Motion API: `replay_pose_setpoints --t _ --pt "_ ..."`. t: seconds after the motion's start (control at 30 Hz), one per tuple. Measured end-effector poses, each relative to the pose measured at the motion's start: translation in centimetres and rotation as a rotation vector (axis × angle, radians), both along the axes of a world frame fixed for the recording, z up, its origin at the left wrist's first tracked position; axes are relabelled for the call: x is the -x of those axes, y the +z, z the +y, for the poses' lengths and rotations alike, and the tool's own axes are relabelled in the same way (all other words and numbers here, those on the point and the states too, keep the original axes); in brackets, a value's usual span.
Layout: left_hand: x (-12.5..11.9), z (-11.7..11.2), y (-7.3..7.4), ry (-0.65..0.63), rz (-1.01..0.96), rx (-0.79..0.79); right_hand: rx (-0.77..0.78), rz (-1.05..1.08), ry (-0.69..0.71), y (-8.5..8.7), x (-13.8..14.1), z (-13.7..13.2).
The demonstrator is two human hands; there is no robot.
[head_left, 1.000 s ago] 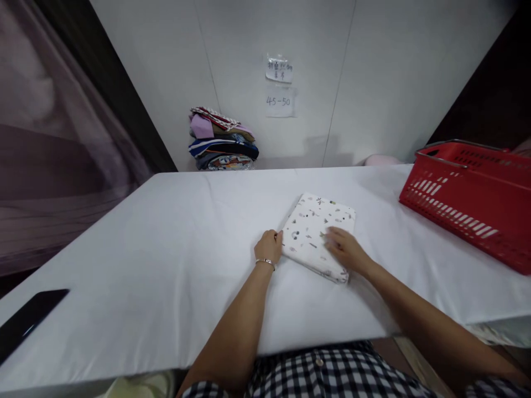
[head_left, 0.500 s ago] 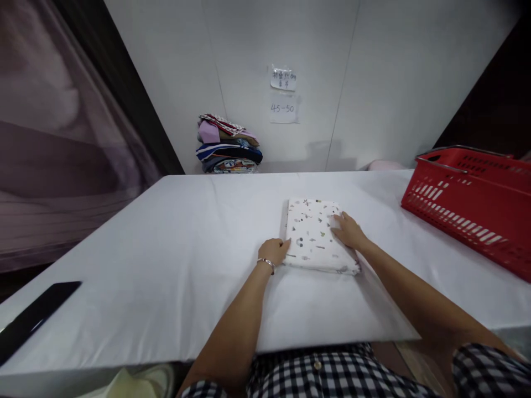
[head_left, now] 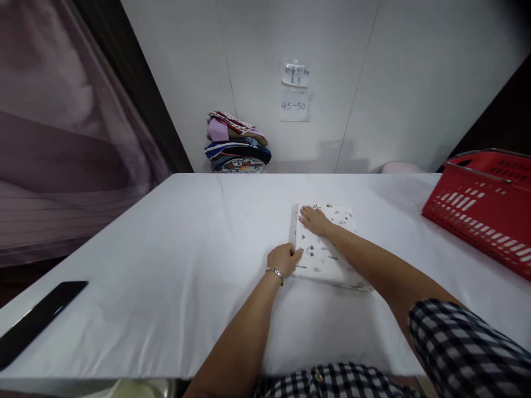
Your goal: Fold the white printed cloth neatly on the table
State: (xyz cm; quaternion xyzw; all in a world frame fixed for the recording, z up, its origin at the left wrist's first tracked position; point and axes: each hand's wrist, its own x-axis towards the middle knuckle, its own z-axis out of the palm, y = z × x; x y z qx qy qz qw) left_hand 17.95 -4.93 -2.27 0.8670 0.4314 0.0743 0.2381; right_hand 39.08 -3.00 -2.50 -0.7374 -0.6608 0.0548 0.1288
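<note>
"Where's the folded, printed white cloth (head_left: 321, 257)?"

"Flat on the white-covered tabletop (head_left: 182, 243), in front of the person."

"And the hands?"

"The right hand (head_left: 316, 221) lies open, fingers spread, near its far left corner. The left hand (head_left: 284, 258) has a thumb at the left edge, fingers curled; whether they grip it, I can't tell."

"What could go wrong?"

"A sideways push from the right palm might skew the layers. The red plastic basket (head_left: 493, 213) stands well apart, so a knock seems unlikely."
</note>
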Motion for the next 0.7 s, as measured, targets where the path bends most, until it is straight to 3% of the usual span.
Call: replay_pose_setpoints --t 0.33,0.7 --pt "0.0 0.1 0.1 -0.004 0.026 0.002 0.012 0.188 -0.135 0.3 -4.2 5.7" --pt "0.1 0.3 -0.1 -0.039 0.01 0.029 -0.126 0.441 -0.134 0.0 -4.7 6.8"
